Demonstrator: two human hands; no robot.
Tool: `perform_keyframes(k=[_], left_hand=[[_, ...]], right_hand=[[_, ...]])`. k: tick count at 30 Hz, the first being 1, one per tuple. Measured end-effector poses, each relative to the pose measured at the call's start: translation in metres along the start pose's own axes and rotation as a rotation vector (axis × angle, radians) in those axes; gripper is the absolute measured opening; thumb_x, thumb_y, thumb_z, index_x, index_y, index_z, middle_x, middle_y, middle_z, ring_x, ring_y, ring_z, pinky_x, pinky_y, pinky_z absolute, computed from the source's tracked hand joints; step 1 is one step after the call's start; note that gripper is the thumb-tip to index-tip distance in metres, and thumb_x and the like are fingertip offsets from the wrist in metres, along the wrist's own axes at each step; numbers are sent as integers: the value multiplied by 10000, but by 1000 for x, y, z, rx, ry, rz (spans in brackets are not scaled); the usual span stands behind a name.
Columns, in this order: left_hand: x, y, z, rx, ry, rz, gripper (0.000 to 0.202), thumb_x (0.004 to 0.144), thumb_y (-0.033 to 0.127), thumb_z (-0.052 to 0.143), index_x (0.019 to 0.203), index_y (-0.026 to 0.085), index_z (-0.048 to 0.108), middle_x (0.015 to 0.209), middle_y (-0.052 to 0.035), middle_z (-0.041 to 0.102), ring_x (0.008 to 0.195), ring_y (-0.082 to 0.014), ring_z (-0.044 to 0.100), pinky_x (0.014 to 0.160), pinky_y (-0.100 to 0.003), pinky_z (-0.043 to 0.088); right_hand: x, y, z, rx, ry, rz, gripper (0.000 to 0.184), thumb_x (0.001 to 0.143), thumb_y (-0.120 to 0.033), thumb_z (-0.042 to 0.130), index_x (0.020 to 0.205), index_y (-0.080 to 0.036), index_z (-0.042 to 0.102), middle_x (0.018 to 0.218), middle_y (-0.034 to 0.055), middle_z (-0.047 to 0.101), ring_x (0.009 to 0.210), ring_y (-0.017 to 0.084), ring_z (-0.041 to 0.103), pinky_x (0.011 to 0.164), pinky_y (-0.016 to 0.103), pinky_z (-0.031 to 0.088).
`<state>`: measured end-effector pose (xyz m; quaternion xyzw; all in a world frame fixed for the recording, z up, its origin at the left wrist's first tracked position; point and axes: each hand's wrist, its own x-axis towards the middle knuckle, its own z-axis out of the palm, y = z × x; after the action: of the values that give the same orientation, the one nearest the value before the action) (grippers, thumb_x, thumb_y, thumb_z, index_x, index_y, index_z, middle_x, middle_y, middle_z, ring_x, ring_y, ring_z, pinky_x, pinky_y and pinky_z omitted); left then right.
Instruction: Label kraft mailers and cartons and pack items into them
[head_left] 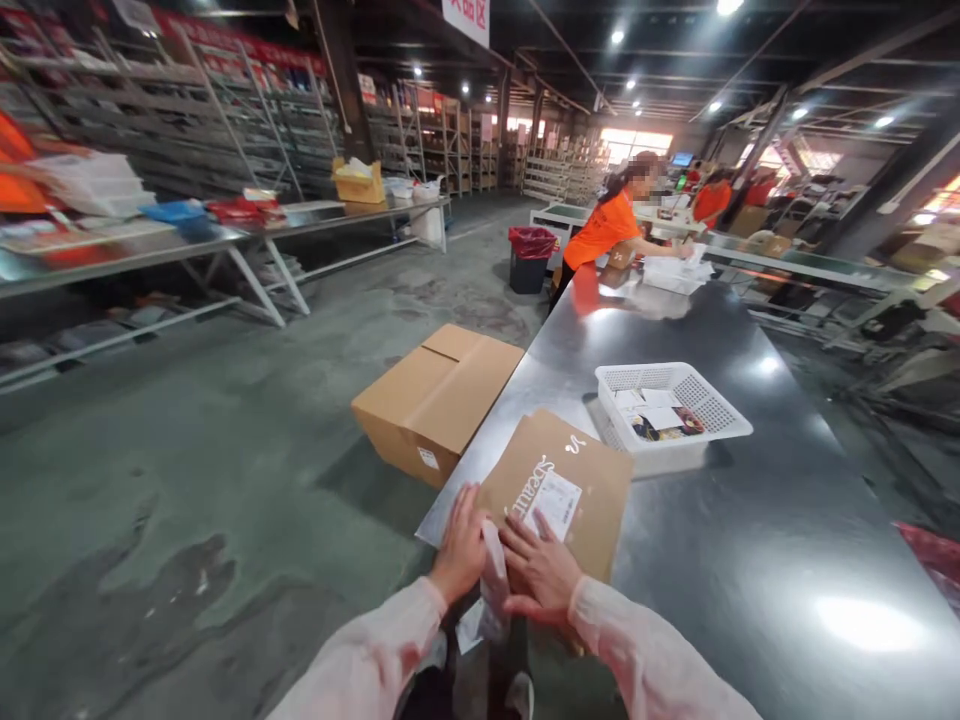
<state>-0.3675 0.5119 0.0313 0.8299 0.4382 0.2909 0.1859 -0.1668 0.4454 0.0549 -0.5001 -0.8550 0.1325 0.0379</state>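
Observation:
A brown cardboard mailer box point(592, 480) with white lettering lies at the left edge of the metal table. A white shipping label point(556, 503) is on its top. My left hand point(459, 548) closes on the box's near left side, its fingertips along the edge. My right hand point(541, 568) lies flat on top with its fingers spread, reaching onto the label. Between my hands a pale, see-through strip point(493, 578) hangs down past the near edge. Whether either hand pinches the strip is unclear.
A white perforated basket point(697, 442) with cards and printed packs stands beyond the box on the metal table point(780, 520). A large closed carton point(442, 390) stands left of the table. A person in orange point(604, 235) leans over the far end, near a dark bin point(528, 270).

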Motion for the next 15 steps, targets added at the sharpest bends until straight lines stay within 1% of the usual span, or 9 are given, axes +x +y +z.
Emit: perform_keyframes(k=[1, 2, 3, 5, 6, 8, 11, 13, 15], left_hand=[[8, 3, 15, 6, 13, -83, 270, 807, 90, 377, 917, 123, 621, 1402, -200, 459, 1394, -323, 308, 1101, -552, 339], [14, 6, 26, 15, 26, -157, 257, 821, 95, 379, 899, 120, 623, 1401, -210, 461, 1401, -343, 291, 1102, -574, 326], [18, 9, 34, 24, 43, -212, 249, 830, 97, 379, 878, 124, 622, 1389, -211, 477, 1401, -355, 290, 1104, -590, 313], [18, 14, 39, 24, 69, -259, 240, 833, 91, 374, 831, 150, 606, 1346, -189, 528, 1385, -355, 323, 1108, -605, 293], [16, 17, 36, 11, 80, -259, 234, 829, 90, 373, 814, 163, 595, 1325, -175, 548, 1372, -346, 347, 1112, -607, 284], [9, 26, 26, -44, 114, -235, 206, 806, 95, 384, 811, 180, 572, 1318, -159, 550, 1359, -328, 369, 1128, -603, 256], [-2, 54, 4, -263, 128, -145, 171, 768, 137, 404, 845, 182, 549, 1410, -156, 458, 1392, -308, 317, 1156, -560, 231], [-7, 77, -13, -499, 20, -123, 162, 750, 175, 419, 870, 186, 528, 1433, -145, 439, 1402, -299, 305, 1152, -526, 258], [-7, 96, -35, -767, -162, -208, 181, 736, 215, 464, 915, 199, 485, 1353, -140, 526, 1316, -300, 441, 1081, -495, 372]], right_hand=[[-11, -1, 7, 28, 54, 72, 750, 869, -657, 381, 1489, -248, 280, 1535, 80, 330, 1443, 316, 192, 1168, 594, 38], [-22, 1, 15, 83, 169, 251, 703, 900, -598, 348, 1483, -208, 306, 1520, 105, 355, 1440, 316, 205, 1171, 590, 46], [-31, 3, 25, 161, 323, 499, 686, 918, -548, 306, 1474, -147, 322, 1507, 148, 366, 1436, 329, 211, 1167, 598, 65], [-45, 8, 42, 339, 618, 962, 752, 916, -528, 239, 1446, 2, 303, 1473, 266, 360, 1419, 378, 234, 1137, 633, 151], [-49, 10, 50, 417, 704, 1087, 808, 902, -559, 228, 1429, 50, 289, 1446, 309, 370, 1401, 401, 265, 1113, 644, 209], [-55, 8, 57, 499, 746, 1146, 893, 867, -639, 247, 1398, 77, 307, 1387, 342, 424, 1348, 418, 359, 1062, 630, 324], [-84, 3, 48, 546, 828, 1146, 838, 865, -665, 274, 1384, -11, 350, 1352, 272, 502, 1269, 342, 488, 1034, 521, 427], [-131, 7, 32, 656, 1006, 1143, 769, 852, -661, 362, 1379, -102, 361, 1316, 201, 561, 1201, 292, 557, 1002, 460, 473], [-194, 18, 12, 788, 1199, 1152, 764, 773, -661, 520, 1345, -170, 400, 1225, 149, 634, 1106, 283, 618, 939, 443, 517]])
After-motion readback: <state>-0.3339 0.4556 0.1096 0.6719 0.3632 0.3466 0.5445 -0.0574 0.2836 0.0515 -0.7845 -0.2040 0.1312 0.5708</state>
